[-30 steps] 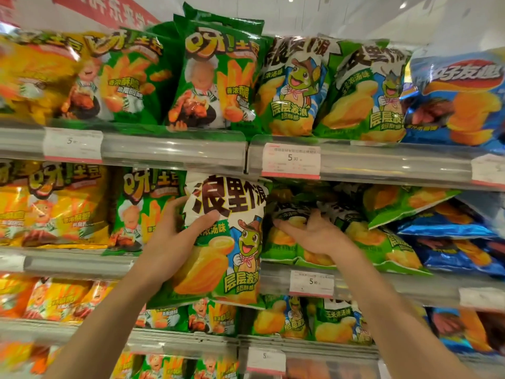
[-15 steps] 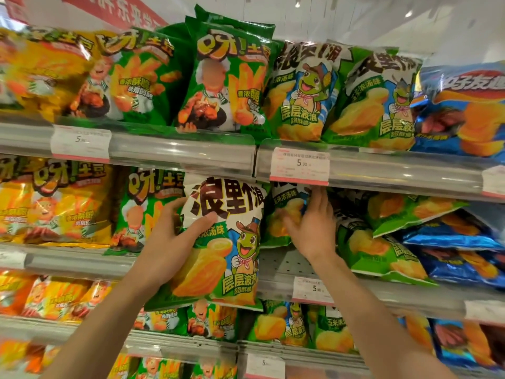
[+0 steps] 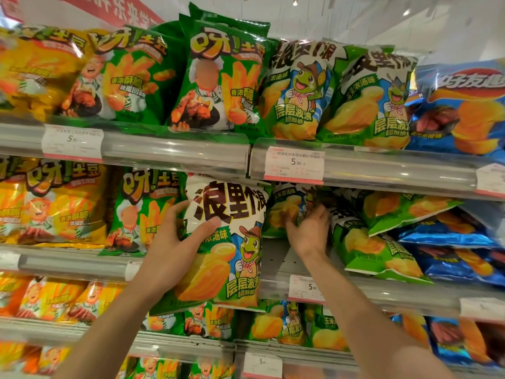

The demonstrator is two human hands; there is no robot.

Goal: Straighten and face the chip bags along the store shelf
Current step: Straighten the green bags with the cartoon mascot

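A green and white frog chip bag hangs upright in front of the middle shelf. My left hand grips its left edge, thumb across the front. My right hand reaches into the shelf gap and grips a second frog bag standing further back. Right of that hand, another frog bag lies slumped flat, with one more tilted green bag above it.
The top shelf carries upright yellow, green and blue bags. Blue bags lie piled at the middle shelf's right end. Green and yellow chef bags stand to the left. Price tags sit on the rails. Lower shelves hold more bags.
My right hand pushed deeper into the shelf and curled onto the back frog bag. The left hand kept holding its bag nearly still. The view shifted slightly.
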